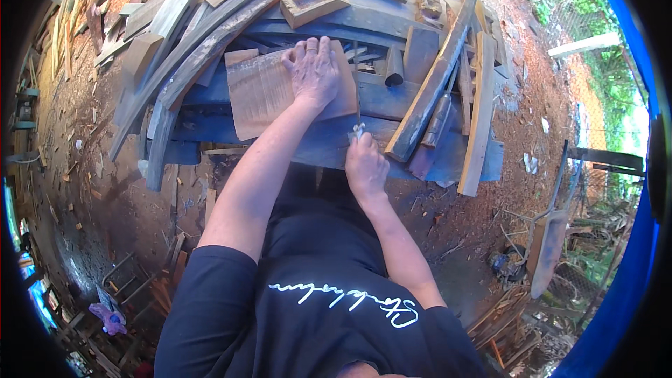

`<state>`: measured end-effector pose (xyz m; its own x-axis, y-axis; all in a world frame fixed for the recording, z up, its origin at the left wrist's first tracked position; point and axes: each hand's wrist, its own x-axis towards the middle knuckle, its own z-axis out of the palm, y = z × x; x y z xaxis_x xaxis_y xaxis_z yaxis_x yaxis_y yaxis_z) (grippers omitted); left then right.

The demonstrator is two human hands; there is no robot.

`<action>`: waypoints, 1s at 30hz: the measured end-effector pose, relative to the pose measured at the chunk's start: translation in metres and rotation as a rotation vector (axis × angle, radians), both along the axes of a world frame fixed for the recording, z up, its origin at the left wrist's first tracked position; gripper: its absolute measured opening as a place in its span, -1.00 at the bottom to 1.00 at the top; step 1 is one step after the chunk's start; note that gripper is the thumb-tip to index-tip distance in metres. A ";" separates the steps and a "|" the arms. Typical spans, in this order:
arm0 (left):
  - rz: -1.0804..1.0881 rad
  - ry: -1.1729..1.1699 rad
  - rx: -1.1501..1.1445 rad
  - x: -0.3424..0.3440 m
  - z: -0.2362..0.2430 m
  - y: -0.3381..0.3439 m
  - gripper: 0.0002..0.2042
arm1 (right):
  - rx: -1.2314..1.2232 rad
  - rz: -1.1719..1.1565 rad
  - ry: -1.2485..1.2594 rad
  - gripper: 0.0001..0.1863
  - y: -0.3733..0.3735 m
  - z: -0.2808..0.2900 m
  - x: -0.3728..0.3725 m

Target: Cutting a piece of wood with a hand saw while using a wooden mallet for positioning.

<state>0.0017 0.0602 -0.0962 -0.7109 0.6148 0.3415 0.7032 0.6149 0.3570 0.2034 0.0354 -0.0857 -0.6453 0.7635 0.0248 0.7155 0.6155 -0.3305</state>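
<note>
My left hand (315,73) lies on a flat brown wooden board (259,94), its fingers stretched toward the far edge and pressing on the surface. The board rests on a weathered workbench (308,143). My right hand (367,168) is closed around the near end of a thin-bladed saw (358,108). A small metal fitting shows just above the fist, and the narrow blade runs away from me along the board's right edge. Most of the saw's grip is hidden in the fist. I cannot tell whether the blade is in the wood.
Right of the saw lie a long beam (434,77), a chisel-like tool with a wooden handle (437,122) and a pale plank (478,119). Curved timbers (203,63) spread across the left. A hollowed wooden block (313,4) sits at the back. Wood scraps litter the ground.
</note>
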 end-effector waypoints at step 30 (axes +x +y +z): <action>-0.048 0.025 -0.019 0.008 -0.003 -0.019 -0.68 | -0.066 0.052 -0.004 -0.76 -0.016 0.007 0.009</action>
